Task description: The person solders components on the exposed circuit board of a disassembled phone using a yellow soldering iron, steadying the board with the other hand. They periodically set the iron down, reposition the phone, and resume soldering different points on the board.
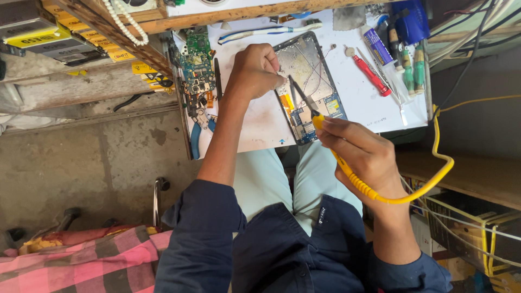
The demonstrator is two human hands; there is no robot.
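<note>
My right hand (361, 152) gripped the yellow soldering iron (325, 142) pen-like, tip just beyond my curled left hand (256, 70) fingers steadying the opened tablet (309, 89).

The left hand (259, 70) hides one corner of the opened tablet (308, 81); its parts are too small to tell.

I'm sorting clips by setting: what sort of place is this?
Most likely a small electronics repair bench: an opened tablet on the white mat, a yellow soldering iron in the right hand, loose circuit boards, screwdrivers.
</note>
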